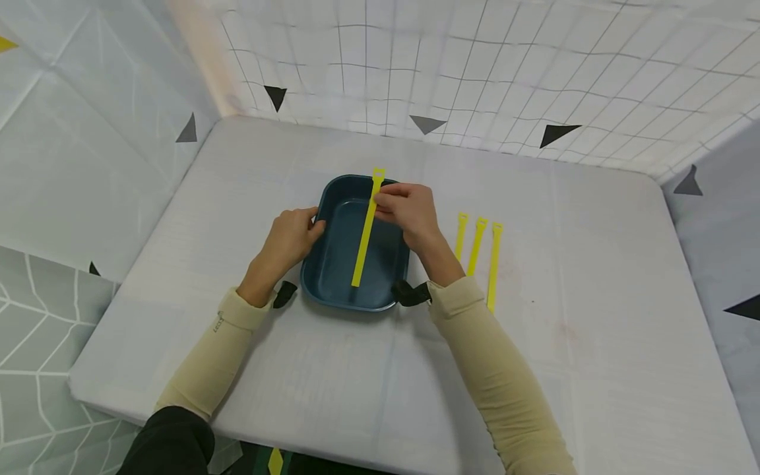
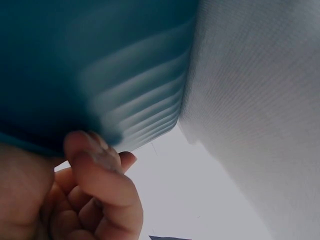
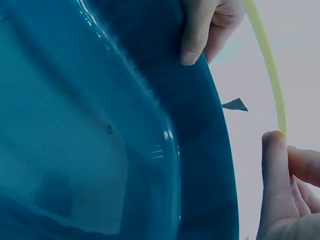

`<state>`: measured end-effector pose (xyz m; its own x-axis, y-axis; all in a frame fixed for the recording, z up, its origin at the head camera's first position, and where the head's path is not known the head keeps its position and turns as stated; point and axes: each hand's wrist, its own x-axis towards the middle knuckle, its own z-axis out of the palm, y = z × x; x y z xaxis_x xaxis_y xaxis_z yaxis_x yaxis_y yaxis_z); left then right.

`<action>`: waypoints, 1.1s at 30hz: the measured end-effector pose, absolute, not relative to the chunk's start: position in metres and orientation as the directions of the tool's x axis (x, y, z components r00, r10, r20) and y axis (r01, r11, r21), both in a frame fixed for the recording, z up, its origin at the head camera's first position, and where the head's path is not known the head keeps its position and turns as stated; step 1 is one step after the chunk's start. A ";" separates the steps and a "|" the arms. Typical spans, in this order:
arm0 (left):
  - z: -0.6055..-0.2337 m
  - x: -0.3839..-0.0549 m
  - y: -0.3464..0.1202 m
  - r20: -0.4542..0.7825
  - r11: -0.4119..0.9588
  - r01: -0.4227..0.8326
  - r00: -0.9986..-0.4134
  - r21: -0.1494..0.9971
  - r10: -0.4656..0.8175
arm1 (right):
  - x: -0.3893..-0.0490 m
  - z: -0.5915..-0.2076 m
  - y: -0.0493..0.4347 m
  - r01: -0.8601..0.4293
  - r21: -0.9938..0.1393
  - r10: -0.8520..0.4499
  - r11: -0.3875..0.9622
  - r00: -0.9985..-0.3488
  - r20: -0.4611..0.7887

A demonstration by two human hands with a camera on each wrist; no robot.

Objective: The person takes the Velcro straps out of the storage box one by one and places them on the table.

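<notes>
A dark blue rectangular basin (image 1: pixel 332 270) sits on the white table. My left hand (image 1: pixel 289 236) grips its left rim, thumb over the inner wall and fingers outside against the ridged wall (image 2: pixel 135 90). Over the basin, my right hand (image 1: pixel 414 212) pinches a flat yellow strap with a slotted head (image 1: pixel 365 243) between thumb and finger, near the head end. The strap's long tail slants down towards me across the basin's opening. In the right wrist view the strap (image 3: pixel 272 75) bends slightly above the pinching fingertips (image 3: pixel 274 142).
Right of the basin, three more yellow straps (image 1: pixel 495 264) lie side by side on the table (image 1: pixel 594 316), partly behind the right forearm. Black wrist mounts (image 1: pixel 411 293) stick out beside the basin. A white gridded sheet (image 1: pixel 451 66) hangs along the table's far edge.
</notes>
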<state>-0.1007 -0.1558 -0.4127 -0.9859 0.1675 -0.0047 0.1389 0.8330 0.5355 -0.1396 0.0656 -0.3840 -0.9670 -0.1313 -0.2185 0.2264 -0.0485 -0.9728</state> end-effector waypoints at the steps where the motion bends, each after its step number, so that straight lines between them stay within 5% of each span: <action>1: -0.413 -0.101 -0.156 0.005 0.833 0.148 -0.985 0.534 0.171 | -0.139 -0.383 0.066 0.224 -0.973 -0.130 -0.049 -0.968 -0.217; 33: -0.413 -0.099 -0.157 0.018 0.828 0.169 -0.982 0.535 0.188 | -0.135 -0.382 0.099 0.238 -0.970 -0.062 -0.043 -0.970 -0.236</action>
<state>-0.0990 -0.1574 -0.4133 -0.9819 0.1884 0.0178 0.1686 0.8281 0.5346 -0.1348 0.0993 -0.3824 -0.9699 -0.0619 -0.2357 0.2385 -0.0428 -0.9702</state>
